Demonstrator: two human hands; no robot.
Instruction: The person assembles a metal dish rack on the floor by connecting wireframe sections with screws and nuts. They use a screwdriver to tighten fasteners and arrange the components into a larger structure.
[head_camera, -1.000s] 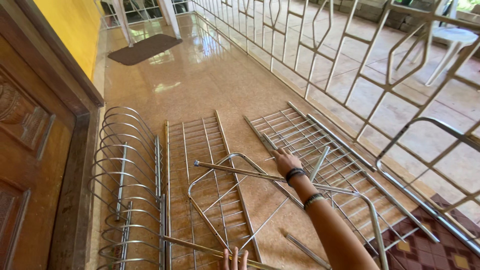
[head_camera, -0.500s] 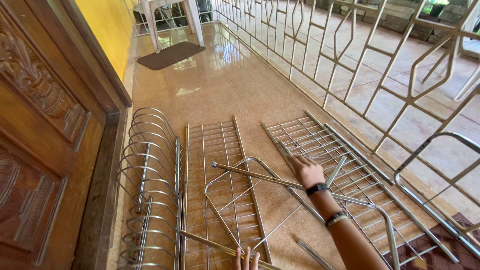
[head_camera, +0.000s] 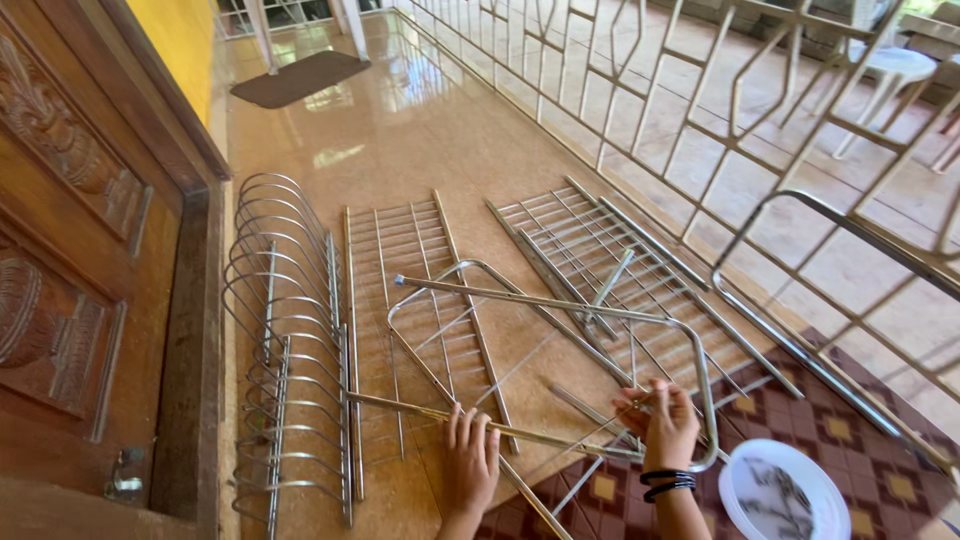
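**Both hands on the frame**

My left hand (head_camera: 470, 455) lay on the near tube of the frame (head_camera: 560, 305), fingers spread; my right hand (head_camera: 665, 425) gripped its near right corner. The frame rested on two racks (head_camera: 410, 250). I judged the next move needed a level, two-handed lift clear of the wires.

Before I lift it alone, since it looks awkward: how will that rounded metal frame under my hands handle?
The rounded tube frame is probably stiff and light, being thin hollow-looking tubing. Shiny metal may slip. Its length could swing and snag the wire shelf beneath.
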